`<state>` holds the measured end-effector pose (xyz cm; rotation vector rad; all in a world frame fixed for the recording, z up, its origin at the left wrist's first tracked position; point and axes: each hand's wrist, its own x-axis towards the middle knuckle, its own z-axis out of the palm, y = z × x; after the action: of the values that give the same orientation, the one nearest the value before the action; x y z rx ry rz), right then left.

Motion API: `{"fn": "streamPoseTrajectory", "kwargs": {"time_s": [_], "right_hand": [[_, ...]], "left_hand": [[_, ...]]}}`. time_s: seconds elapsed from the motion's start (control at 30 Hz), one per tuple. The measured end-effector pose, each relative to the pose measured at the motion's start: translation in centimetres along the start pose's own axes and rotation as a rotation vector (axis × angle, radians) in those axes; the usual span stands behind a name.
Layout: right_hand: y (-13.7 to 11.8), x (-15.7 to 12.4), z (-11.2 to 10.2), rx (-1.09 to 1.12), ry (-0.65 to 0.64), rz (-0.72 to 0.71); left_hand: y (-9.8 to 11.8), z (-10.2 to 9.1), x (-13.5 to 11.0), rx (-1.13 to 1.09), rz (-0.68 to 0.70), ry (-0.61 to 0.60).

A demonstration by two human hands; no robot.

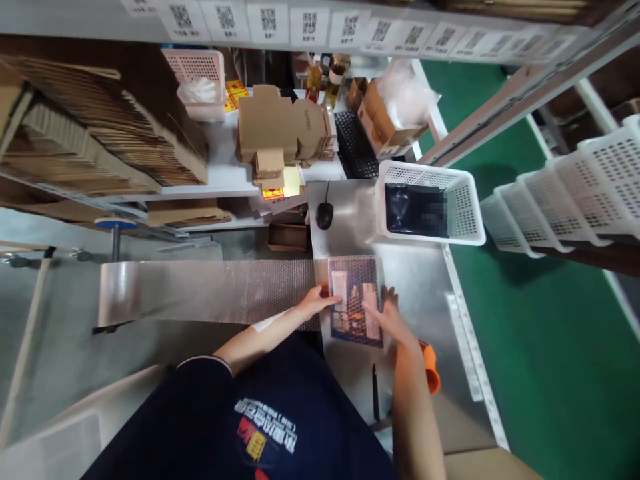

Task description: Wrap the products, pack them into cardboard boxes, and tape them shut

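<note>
A flat rectangular package [355, 323] with a colourful printed picture, covered in clear bubble wrap, is in front of me over the metal tabletop. My left hand [318, 300] grips its left edge, thumb on the face and fingers curled at the side. On the opposite edge is my right hand [394, 320], its thumb across the face and its other fingers along the side. To the left, a long strip of bubble wrap [225, 287] stretches from a roll [119, 293] to the table edge. A dark slim tool, maybe a cutter [375, 393], lies nearer my body.
Beyond the package are a black mouse [325, 215] and a white basket [475, 207] holding a black plastic-wrapped item. An orange tape dispenser-like object [431, 370] sits by my right forearm. Folded cardboard boxes [270, 127] and a keyboard [355, 143] occupy the back shelf.
</note>
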<state>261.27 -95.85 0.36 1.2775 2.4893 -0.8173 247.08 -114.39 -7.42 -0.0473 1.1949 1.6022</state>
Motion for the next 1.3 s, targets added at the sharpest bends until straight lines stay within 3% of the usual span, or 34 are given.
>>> {"fn": "streamPoseTrajectory", "kwargs": {"time_s": [0.13,0.3,0.43,0.53,0.6,0.7,0.83,0.9,1.0,1.1,1.3], "right_hand": [[-2.1,-0.5,0.1,0.122,-0.029,0.033],[-4.1,-0.8,0.5,0.115,0.072,0.001],[-2.9,-0.2,-0.6,0.050,0.155,0.016],[-1.2,0.5,-2.5,0.016,0.202,0.041],[-0.5,0.7,-3.3,-0.028,0.238,0.054],[-0.5,0.4,-3.3,-0.156,0.304,0.076],[-0.8,0.0,-2.0,-0.264,0.384,0.072],[-0.7,0.1,-1.6,-0.272,0.387,0.055],[-0.5,0.3,-1.5,-0.281,0.370,0.060],[-1.3,-0.3,-1.2,-0.308,0.363,0.075],[-5.3,-4.9,0.8,-0.428,0.456,-0.106]], "left_hand": [[-0.1,-1.7,-1.8,0.049,0.025,0.011],[-0.6,-1.3,-1.7,0.137,-0.116,0.028],[-0.6,2.1,0.8,0.256,-0.130,0.003],[-0.4,5.5,2.6,0.417,-0.052,0.004],[-0.4,6.5,3.0,0.543,0.034,0.044],[-0.6,4.6,2.5,0.755,0.196,0.042],[-1.2,-1.5,1.4,1.490,0.441,-0.083],[-1.2,-3.8,1.1,1.726,0.492,-0.109],[-1.3,-5.2,1.1,1.792,0.520,-0.119],[-1.4,-5.1,1.2,1.784,0.529,-0.109],[-1.6,-5.4,0.6,1.753,0.517,-0.063]]}}
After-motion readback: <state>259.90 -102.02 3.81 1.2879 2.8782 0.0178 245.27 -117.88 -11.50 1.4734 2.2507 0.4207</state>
